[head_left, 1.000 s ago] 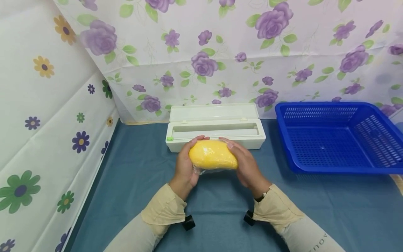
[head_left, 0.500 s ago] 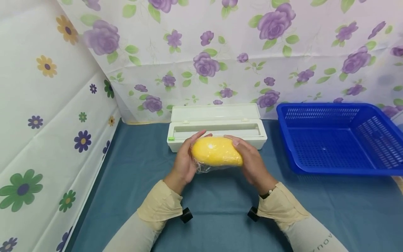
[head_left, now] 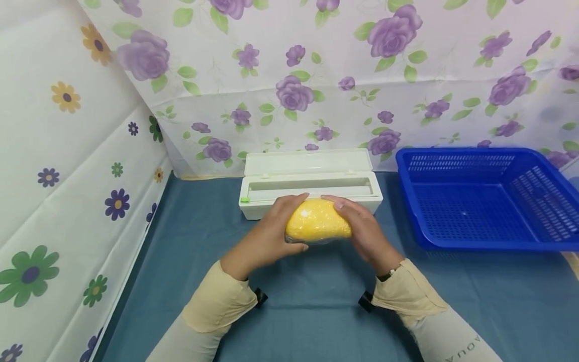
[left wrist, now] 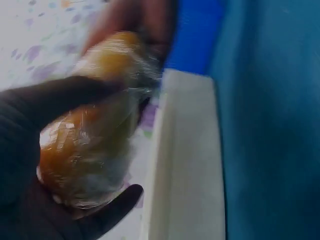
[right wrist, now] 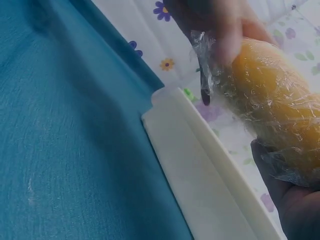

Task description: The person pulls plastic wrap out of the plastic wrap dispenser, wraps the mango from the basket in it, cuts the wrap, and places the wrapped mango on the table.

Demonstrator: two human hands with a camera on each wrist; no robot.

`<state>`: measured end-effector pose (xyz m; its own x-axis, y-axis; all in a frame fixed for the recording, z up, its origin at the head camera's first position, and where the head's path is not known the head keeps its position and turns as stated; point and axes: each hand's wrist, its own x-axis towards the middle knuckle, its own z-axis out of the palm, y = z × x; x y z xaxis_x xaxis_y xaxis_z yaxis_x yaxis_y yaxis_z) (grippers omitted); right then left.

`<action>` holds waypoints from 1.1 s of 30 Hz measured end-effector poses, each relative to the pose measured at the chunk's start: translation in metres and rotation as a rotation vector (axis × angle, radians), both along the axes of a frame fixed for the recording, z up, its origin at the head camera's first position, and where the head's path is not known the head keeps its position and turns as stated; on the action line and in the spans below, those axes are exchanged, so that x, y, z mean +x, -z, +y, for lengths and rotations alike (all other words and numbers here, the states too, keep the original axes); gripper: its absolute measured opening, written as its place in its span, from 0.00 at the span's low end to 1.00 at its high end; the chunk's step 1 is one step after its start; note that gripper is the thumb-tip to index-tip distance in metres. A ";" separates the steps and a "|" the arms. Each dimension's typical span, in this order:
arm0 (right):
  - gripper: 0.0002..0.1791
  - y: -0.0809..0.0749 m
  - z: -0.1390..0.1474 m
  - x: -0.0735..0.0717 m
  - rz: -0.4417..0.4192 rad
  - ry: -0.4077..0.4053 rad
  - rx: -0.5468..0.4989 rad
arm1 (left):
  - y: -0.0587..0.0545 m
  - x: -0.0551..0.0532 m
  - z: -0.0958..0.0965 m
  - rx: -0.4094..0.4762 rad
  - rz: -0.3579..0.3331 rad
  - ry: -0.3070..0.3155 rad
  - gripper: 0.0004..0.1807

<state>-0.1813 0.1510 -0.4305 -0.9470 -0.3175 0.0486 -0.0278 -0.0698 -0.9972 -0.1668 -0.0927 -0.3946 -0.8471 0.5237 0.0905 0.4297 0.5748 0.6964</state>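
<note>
A yellow mango [head_left: 318, 220], wrapped in clear cling film, is held between both hands above the table, in front of a white cling film dispenser [head_left: 254, 210]. My left hand [head_left: 266, 235] grips its left end, fingers over the top and thumb low at the near side. At the other end, my right hand [head_left: 368, 232] holds the mango with its thumb along the upper side. In the right wrist view a loose flap of cling film [right wrist: 202, 57] sticks out from the fruit by the left hand's fingers. Creased film covers the mango's underside [left wrist: 95, 170] in the left wrist view.
The dispenser's lid [head_left: 307, 161] stands raised against the flowered backdrop [head_left: 253, 90], with a white roll inside. To the right sits a blue plastic basket [head_left: 418, 229] with mesh sides. A blue cloth [head_left: 312, 332] covers the table.
The left hand has shifted from cupping the mango's left end to gripping over it, its thumb now low. The mango has moved slightly right and turned.
</note>
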 end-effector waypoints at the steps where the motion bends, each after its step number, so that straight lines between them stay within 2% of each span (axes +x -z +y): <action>1: 0.27 0.001 0.000 0.000 0.002 -0.006 0.009 | 0.002 0.000 0.003 -0.025 0.037 -0.011 0.56; 4: 0.27 0.002 0.000 0.000 0.014 -0.023 0.037 | 0.008 0.000 0.007 -0.063 0.124 -0.048 0.52; 8: 0.26 0.005 0.002 -0.001 0.046 -0.007 0.147 | 0.017 -0.002 0.009 -0.089 0.166 -0.064 0.51; 12: 0.25 0.005 0.004 -0.002 0.118 0.009 0.262 | 0.025 -0.007 0.009 -0.091 0.196 -0.062 0.50; 15: 0.24 0.004 0.005 -0.004 0.199 -0.025 0.355 | 0.032 -0.010 0.009 -0.116 0.245 -0.054 0.50; 17: 0.28 0.005 0.006 -0.005 0.268 -0.066 0.443 | 0.037 -0.011 0.010 -0.142 0.286 -0.048 0.49; 20: 0.40 0.009 0.007 -0.005 0.375 -0.131 0.592 | 0.042 -0.012 0.011 -0.192 0.319 -0.045 0.49; 22: 0.45 0.012 0.008 -0.005 0.433 -0.162 0.663 | 0.044 -0.011 0.011 -0.227 0.305 -0.045 0.49; 24: 0.47 0.014 0.008 -0.004 0.448 -0.182 0.715 | 0.045 -0.010 0.010 -0.251 0.272 -0.043 0.50; 28: 0.47 0.018 0.008 -0.002 0.412 -0.214 0.773 | 0.045 -0.008 0.010 -0.281 0.204 -0.022 0.51; 33: 0.47 0.023 0.006 -0.002 0.402 -0.249 0.843 | 0.048 -0.007 0.012 -0.332 0.157 0.014 0.53</action>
<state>-0.1836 0.1572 -0.4539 -0.8102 -0.5859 0.0183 -0.4589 0.6145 -0.6417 -0.1735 -0.0812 -0.4425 -0.8288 0.5580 0.0418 0.5262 0.7517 0.3975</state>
